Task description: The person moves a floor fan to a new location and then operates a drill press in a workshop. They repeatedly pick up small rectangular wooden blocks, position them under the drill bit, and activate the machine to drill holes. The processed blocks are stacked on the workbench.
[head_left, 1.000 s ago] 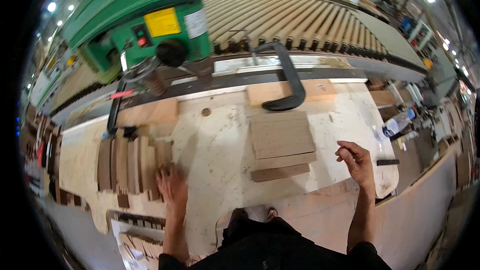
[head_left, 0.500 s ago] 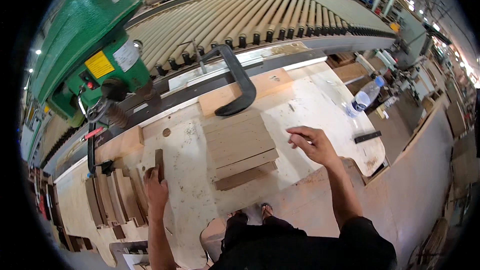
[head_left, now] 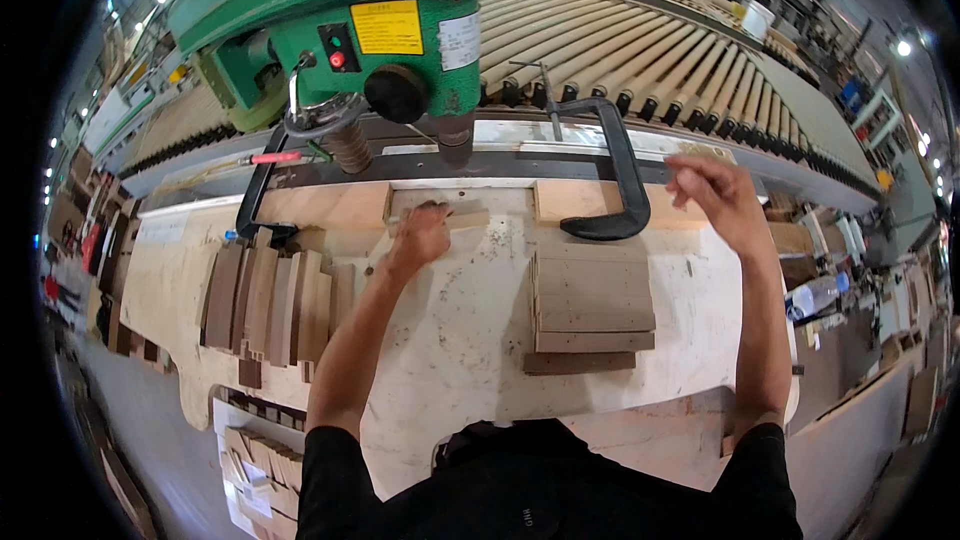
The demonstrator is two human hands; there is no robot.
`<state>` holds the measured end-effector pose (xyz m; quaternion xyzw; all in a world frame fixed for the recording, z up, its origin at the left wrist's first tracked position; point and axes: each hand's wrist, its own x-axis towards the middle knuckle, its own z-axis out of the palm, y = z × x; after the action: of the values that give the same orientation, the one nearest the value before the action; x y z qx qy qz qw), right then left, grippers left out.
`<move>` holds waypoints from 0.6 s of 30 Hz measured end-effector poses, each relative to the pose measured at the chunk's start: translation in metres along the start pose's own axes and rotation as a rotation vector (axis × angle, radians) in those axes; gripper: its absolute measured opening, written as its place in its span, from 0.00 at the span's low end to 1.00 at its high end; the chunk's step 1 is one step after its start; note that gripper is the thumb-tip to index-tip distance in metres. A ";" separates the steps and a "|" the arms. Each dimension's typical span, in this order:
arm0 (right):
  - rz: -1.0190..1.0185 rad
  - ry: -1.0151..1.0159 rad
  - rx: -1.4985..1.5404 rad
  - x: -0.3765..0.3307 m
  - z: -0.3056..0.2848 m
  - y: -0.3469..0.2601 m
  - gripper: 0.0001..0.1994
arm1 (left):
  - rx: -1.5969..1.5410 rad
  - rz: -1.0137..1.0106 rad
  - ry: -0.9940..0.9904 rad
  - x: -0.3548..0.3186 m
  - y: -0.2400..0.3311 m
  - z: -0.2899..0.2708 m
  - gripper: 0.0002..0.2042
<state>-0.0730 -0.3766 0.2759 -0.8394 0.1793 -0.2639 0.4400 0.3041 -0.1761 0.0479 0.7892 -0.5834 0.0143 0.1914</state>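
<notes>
My left hand (head_left: 422, 236) is closed on a short wooden strip (head_left: 470, 221), which lies in the gap between two pale wooden blocks at the board's back edge. Right behind it hangs the chuck (head_left: 456, 138) of a green drill press (head_left: 300, 60). My right hand (head_left: 718, 202) is raised at the right, fingers loosely bent and apart, with nothing in them. Between my arms, nearer the right one, stands a neat stack of brown wooden pieces (head_left: 592, 290). Several more wooden strips (head_left: 265, 300) stand in a row left of my left forearm.
Black C-clamps press on the left block (head_left: 330, 205) and the right block (head_left: 570, 198); the right clamp (head_left: 628, 175) arches behind the stack. A roller conveyor (head_left: 620, 30) runs beyond. A plastic bottle (head_left: 816, 296) is at the right, a container of small wooden pieces (head_left: 265, 470) at lower left.
My view has swung left toward the drill press. My left hand has carried the wooden strip from beside the row to the gap between the blocks. The right hand stays raised and without anything in it.
</notes>
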 end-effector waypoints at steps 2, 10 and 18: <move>-0.007 -0.016 0.013 0.045 0.002 0.004 0.16 | 0.039 -0.047 0.059 0.013 -0.008 0.000 0.16; 0.060 -0.150 0.145 0.176 0.033 0.039 0.18 | 0.011 -0.088 0.407 -0.009 -0.008 0.009 0.10; 0.013 -0.131 0.261 0.302 0.084 0.026 0.18 | 0.166 -0.058 0.403 0.017 -0.026 -0.013 0.07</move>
<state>0.2163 -0.4976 0.3004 -0.7891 0.1200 -0.2269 0.5581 0.3366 -0.1810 0.0566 0.8000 -0.5072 0.2141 0.2387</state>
